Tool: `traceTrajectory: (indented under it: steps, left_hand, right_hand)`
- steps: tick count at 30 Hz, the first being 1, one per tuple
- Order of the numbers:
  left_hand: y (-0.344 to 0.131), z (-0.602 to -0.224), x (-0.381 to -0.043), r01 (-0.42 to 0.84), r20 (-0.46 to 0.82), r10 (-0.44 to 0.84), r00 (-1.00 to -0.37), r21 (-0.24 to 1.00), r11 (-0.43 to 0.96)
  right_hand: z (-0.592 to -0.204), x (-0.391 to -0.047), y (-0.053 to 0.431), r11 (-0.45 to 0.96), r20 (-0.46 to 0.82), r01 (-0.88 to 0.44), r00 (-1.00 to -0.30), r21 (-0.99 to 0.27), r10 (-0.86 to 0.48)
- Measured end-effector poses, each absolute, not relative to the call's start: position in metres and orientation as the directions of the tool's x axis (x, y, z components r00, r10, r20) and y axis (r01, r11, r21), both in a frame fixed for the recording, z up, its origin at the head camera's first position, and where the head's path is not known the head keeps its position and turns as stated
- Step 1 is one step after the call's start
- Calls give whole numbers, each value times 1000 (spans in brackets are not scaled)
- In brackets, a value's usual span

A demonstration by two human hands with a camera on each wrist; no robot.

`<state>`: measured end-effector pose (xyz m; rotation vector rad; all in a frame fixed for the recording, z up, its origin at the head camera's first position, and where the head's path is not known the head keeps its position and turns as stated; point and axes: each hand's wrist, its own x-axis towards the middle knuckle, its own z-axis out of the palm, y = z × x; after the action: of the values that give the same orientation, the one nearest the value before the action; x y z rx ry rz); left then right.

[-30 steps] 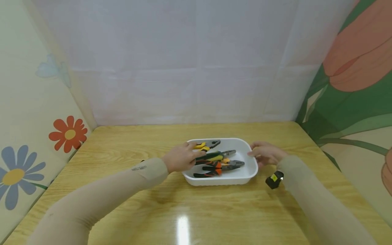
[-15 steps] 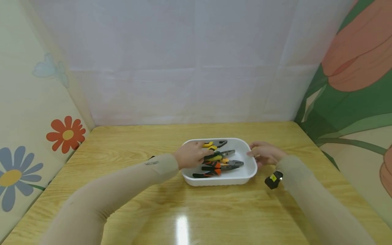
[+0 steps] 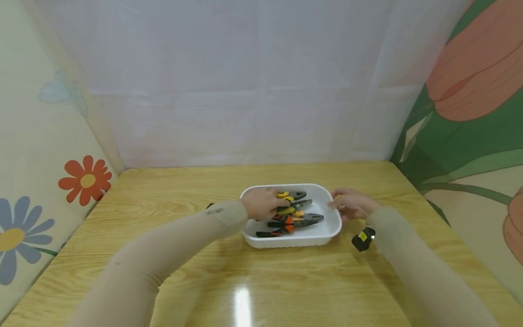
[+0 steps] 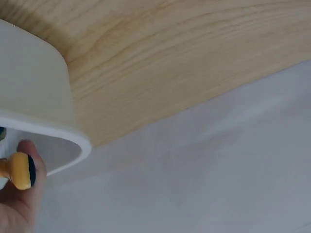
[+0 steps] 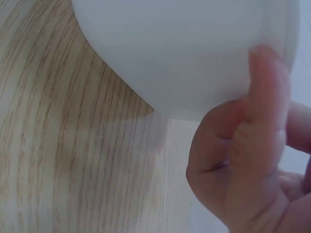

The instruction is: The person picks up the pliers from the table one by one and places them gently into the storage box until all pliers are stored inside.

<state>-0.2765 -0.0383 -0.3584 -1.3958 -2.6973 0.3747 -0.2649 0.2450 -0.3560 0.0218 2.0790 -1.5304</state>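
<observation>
A white plastic tray stands on the wooden table with several pliers inside. My left hand reaches over its left end and grips yellow-and-black handled pliers, whose grey jaws point right. In the left wrist view, a yellow handle with a dark end shows against the left hand. Below lie green-and-yellow handled pliers and orange-and-black handled pliers, partly overlapping. My right hand holds the tray's right end, its thumb against the white wall near the rim.
A small black device with a yellow label sits at the right wrist. The wooden table extends around the tray. A white cloth backdrop rises behind, with flower-printed panels on both sides.
My left hand has moved right, further over the tray, and the yellow-and-black pliers have shifted right with it. My right hand has stayed at the tray's right end.
</observation>
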Motion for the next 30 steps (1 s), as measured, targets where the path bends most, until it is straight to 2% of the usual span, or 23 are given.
traceTrajectory:
  steps: [4,9,14,21,25,30]
  left_hand:
    - [-34,-363,-291,845,-104,844,-525,-183,503]
    - [-36,-380,-313,872,-156,858,-489,-122,475]
    - [-42,-396,-326,887,-94,883,-460,-106,450]
    - [-51,-396,-321,832,-71,831,-552,26,555]
    - [-51,-386,-311,808,-93,806,-585,23,589]
    - [-48,-374,-295,789,-108,782,-613,-43,613]
  right_hand:
    - [-356,-264,247,352,-441,336,-852,-874,-282]
    - [-356,-262,248,353,-438,334,-857,-874,-273]
    - [-356,-262,246,341,-440,343,-856,-875,-271]
    - [-358,-265,243,345,-439,339,-857,-875,-271]
    - [-357,-266,243,351,-447,347,-856,-870,-260]
    - [-356,-263,244,370,-441,336,-862,-866,-249]
